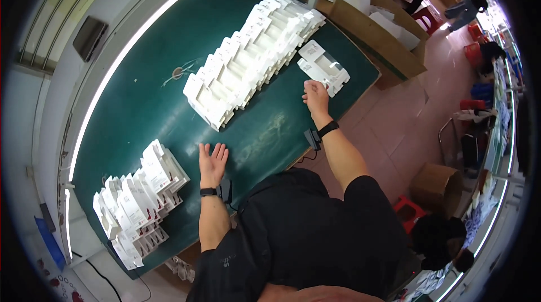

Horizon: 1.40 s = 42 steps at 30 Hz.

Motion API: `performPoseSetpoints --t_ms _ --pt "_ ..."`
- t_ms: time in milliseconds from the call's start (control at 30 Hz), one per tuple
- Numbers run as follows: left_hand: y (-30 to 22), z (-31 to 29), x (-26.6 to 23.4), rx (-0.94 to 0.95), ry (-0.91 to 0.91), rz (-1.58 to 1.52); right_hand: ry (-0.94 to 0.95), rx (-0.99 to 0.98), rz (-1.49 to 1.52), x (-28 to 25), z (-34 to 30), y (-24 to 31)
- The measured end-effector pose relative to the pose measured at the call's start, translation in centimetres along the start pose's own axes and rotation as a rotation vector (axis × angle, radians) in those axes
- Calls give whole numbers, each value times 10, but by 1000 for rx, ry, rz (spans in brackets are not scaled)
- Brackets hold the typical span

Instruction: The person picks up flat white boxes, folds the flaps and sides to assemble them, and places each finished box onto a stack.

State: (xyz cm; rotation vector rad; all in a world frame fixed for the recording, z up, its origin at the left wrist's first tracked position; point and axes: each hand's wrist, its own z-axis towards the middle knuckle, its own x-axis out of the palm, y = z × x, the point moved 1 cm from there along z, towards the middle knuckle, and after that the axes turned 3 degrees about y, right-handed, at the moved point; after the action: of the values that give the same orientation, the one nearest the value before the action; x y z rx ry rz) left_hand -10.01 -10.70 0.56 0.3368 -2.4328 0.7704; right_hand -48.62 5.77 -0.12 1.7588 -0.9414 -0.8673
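Note:
My left hand (213,162) rests palm up at the near side of the green table, its fingers apart and nothing in it. Close to the table's right edge, my right hand (316,98) is curled, and what its fingers hold, if anything, is hidden. It lies against the near side of a single white card box (324,67), which has a pale window-like panel. Beyond my hands, a long row of similar white boxes (248,57) stands overlapped and runs diagonally. A smaller group of white printed boxes (138,200) stands on the left, stacked in layers.
The green table (152,105) carries a bit of clear film with a brown round piece (177,73). Past its far right corner stands an open cardboard carton (383,37) with white material inside. A light strip runs along the left side. Other people are at the right.

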Motion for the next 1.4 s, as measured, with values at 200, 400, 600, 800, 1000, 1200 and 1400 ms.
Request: performPoseSetpoints --t_ms 200,400,600,800,1000,1200,1400 --pt "-6 5 20 0 5 -11 347 316 309 81 -22 19" --pt "-11 21 30 1 40 -3 329 299 436 114 -6 26" --pt "-16 35 41 -20 55 18 369 318 511 134 -1 27" --pt "-26 48 49 -21 112 66 431 281 555 142 2 34" --pt "-35 53 50 -28 86 169 261 283 484 142 13 28" --pt "-47 59 50 39 43 335 -87 -10 103 111 38 11" --pt "-61 74 44 67 92 441 32 -79 244 132 47 3"
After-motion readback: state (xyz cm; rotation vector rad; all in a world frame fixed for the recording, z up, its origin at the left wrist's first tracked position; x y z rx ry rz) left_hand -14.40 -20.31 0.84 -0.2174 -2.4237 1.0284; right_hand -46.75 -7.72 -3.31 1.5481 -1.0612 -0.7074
